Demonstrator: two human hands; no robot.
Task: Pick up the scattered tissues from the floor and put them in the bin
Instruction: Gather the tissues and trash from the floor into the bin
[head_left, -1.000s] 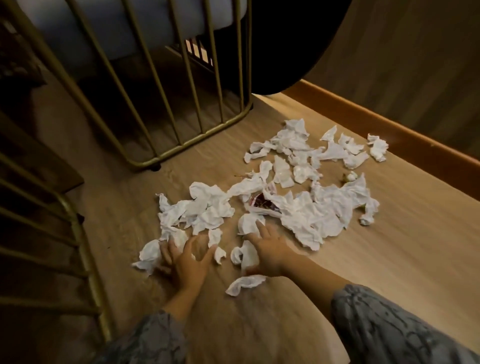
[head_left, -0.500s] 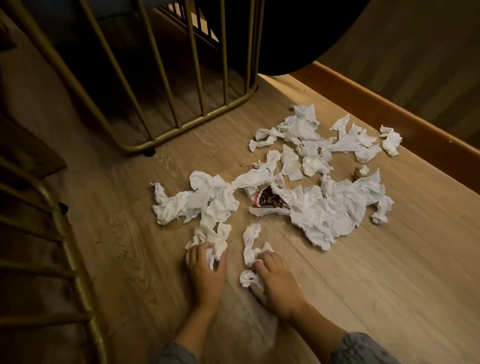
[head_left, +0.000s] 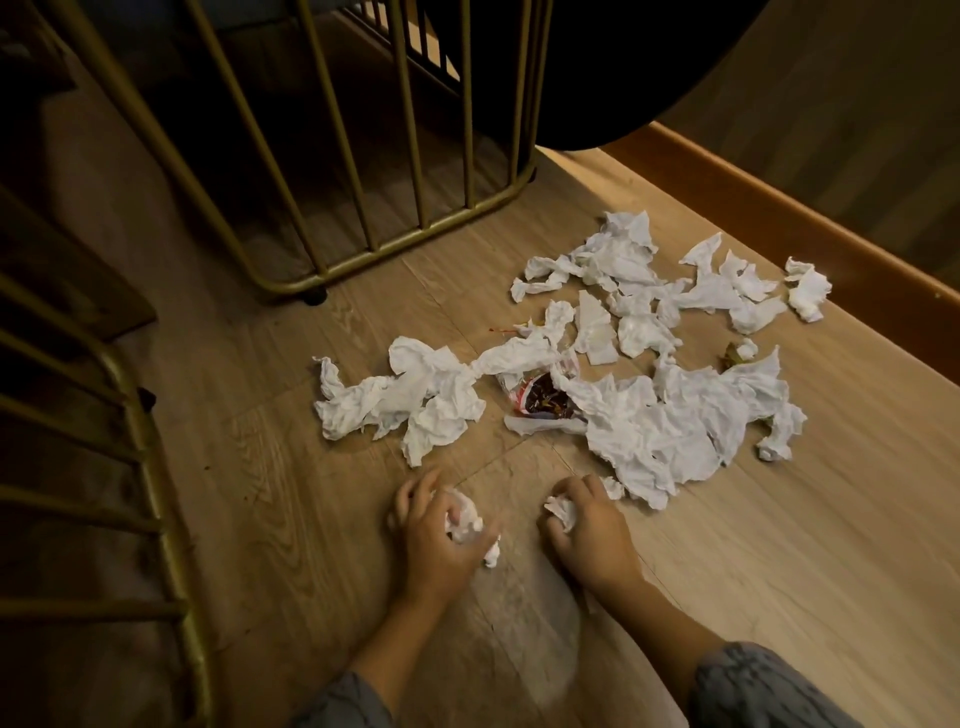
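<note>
L hand (head_left: 441, 530) low over floor (head_left: 779, 545), fingers curled round tissue wad (head_left: 464, 519); bit of it pokes out by thumb. R hand (head_left: 589, 525) just beside, also curled, gripping 2nd wad (head_left: 561, 512). Rest of tissues (head_left: 660, 431) scattered on floor ahead of hands, w/ red-printed wrapper (head_left: 543, 400) in middle of pile. Gold wire frame (head_left: 415, 223) behind, another at left edge. Skirting (head_left: 810, 228) on R. Bin not seen.

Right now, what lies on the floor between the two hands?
Only bare wooden floor shows between the left hand and right hand in the head view; each grips a tissue wad.
</note>
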